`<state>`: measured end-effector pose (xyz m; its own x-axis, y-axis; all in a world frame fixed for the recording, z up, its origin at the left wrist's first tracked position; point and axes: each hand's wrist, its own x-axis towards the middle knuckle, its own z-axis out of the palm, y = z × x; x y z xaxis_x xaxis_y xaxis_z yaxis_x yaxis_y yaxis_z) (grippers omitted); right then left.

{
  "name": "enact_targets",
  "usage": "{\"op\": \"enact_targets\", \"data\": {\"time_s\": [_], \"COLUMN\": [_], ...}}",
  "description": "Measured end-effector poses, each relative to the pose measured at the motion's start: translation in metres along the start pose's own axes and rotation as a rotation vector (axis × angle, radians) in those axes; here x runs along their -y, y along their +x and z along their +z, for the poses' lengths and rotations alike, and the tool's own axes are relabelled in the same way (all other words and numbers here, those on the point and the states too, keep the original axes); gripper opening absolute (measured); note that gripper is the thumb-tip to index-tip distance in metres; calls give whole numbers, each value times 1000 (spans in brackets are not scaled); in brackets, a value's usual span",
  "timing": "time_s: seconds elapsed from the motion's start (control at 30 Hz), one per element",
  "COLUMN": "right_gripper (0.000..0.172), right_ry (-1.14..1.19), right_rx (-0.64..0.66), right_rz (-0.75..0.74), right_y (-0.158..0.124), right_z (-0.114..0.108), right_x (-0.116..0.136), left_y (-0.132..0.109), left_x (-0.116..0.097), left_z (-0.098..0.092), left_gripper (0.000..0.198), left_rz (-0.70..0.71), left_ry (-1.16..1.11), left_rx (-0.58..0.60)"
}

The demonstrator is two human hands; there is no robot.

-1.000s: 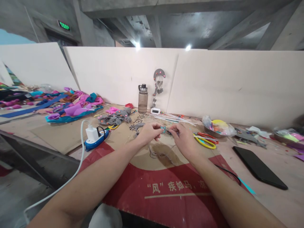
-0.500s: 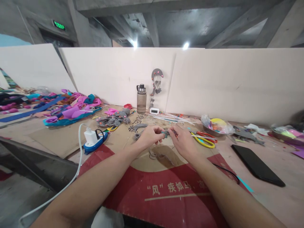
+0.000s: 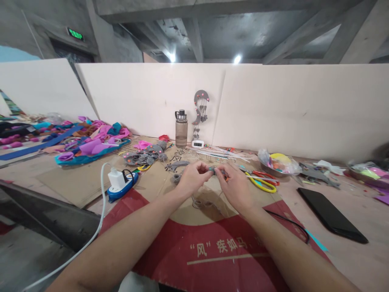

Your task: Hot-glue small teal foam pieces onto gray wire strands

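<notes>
My left hand (image 3: 193,178) and my right hand (image 3: 233,187) meet above the cardboard sheet (image 3: 182,207), fingertips almost touching. Both pinch a small grey-green felt piece (image 3: 212,170) between thumb and finger; its shape is mostly covered. Grey cord (image 3: 197,204) lies loosely coiled on the cardboard beneath them. Just behind my left hand are a curved grey felt piece (image 3: 177,164) and a small grey roll (image 3: 176,178). Yellow-handled scissors (image 3: 263,185) and a red-handled tool (image 3: 269,178) lie to the right of my right hand.
A water bottle (image 3: 181,132), a small white clock (image 3: 197,144) and a hanging grey felt moon ornament (image 3: 201,99) are at the back. Felt scraps (image 3: 97,142) and a blue power strip (image 3: 123,187) lie left. On the right are a black phone (image 3: 332,215) and a bowl (image 3: 276,170).
The felt piece has turned or sunk between my fingertips and shows less. My right hand has shifted slightly, and the whole view sits a little lower.
</notes>
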<state>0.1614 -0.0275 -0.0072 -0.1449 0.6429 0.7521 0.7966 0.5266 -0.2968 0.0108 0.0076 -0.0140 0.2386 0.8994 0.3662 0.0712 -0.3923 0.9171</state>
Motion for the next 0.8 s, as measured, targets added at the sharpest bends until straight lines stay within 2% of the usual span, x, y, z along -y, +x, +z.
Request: {"op": "enact_targets", "data": {"time_s": [0.13,0.33,0.43,0.6,0.8], "right_gripper": [17,18,21,26,27], "right_ry": [35,54,44,50,-7], "right_rx": [3,-3,0,49,73], "right_rz": [15,7,-2,-72,-146], "right_y": [1,1,1,0,-1], "right_z": [0,-1,-1,1,3], "right_x": [1,-1,-1,0,-3], "left_y": [-1,-2,0,6,11], "left_x": [-2,-6,-7,0,7], "left_z": [5,4,2,-3,-6], "left_gripper": [32,31,31,38,25], "left_rz": [-93,-128,-254,-442,-456], "left_ry": [-238,-538,-665,-648,-608], "left_rx": [72,138,164,154,154]}}
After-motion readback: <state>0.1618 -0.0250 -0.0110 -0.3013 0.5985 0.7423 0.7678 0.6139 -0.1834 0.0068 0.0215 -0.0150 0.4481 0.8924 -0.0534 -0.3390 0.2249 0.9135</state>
